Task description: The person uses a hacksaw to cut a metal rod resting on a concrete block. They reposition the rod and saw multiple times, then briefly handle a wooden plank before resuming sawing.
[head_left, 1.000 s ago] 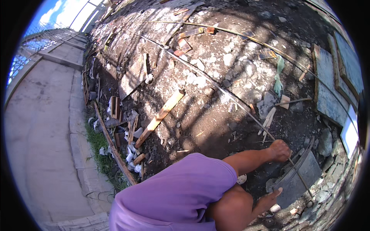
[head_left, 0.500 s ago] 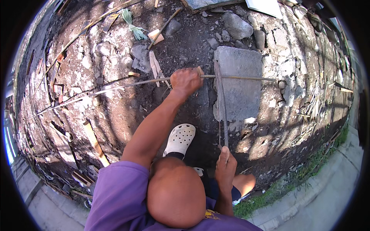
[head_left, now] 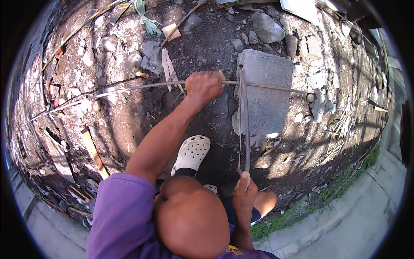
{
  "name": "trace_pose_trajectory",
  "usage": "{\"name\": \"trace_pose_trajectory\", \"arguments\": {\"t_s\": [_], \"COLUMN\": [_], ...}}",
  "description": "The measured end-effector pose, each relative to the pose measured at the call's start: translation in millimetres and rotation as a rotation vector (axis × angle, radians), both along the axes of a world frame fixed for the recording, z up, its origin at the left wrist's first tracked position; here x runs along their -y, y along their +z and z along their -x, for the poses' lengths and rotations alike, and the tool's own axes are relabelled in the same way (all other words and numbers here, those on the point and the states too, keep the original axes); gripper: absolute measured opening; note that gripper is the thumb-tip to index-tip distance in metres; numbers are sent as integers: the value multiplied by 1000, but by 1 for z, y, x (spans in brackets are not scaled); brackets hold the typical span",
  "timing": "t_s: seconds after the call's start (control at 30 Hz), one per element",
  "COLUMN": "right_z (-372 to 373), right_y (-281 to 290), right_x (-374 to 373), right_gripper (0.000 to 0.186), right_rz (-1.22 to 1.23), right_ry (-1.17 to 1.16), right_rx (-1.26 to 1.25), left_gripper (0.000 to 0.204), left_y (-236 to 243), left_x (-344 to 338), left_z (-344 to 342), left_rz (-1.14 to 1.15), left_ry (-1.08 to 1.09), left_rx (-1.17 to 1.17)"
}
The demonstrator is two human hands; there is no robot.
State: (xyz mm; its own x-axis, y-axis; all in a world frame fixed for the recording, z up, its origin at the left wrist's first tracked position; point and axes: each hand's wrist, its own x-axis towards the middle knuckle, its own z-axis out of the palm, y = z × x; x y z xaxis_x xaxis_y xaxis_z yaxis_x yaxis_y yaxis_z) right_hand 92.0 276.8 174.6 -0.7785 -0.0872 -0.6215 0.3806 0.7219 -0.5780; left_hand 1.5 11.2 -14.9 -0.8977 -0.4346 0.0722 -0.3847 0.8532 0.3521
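Compared with half a second ago, the right hand (head_left: 244, 195) lies slightly nearer to the body and the hacksaw (head_left: 244, 125) has come back with it. The left hand (head_left: 203, 86) has held its place.

Progress: the blade lies across the steel rod (head_left: 129, 87) at the left edge of the concrete block (head_left: 269, 99). The rod appears to be in one piece on both sides of the blade, so the cut is judged unfinished. The depth of the kerf is too small to tell.

Grip: the left fingers are wrapped fully closed round the rod, just left of the blade, pressing it against the block. The right fingers are closed on the near end of the saw frame, thumb up along it.

Materials:
- Rod: long, thin, dull grey-brown metal. It runs from far left across the block to its right side.
- Saw: narrow straight metal frame, thin blade beside it, pointing far to near.
- Block: flat, rectangular, grey, coarse-faced, with a chipped near-left corner.
- Ground: dark loose soil strewn with pale broken rubble, stones and wood offcuts.
- Footwear: a white perforated clog (head_left: 191, 153) stands on the soil left of the saw.
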Motion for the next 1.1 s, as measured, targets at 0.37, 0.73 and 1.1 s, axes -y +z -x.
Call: {"name": "trace_pose_trajectory", "arguments": {"t_s": [0.37,0.73,1.1], "right_z": [20,116,65], "right_y": [-41,-111,-26], "right_x": [14,92,74], "right_gripper": [61,76,63], "right_rz": [40,135,-43], "right_ry": [133,245,176], "right_rx": [-227,-494,-228], "left_gripper": [32,32,32], "left_y": [14,17,16], "left_x": [8,5,6], "left_z": [0,1,0], "left_rz": [11,-57,-83], "left_ry": [-62,-64,-13], "left_rx": [-23,66,35]}}
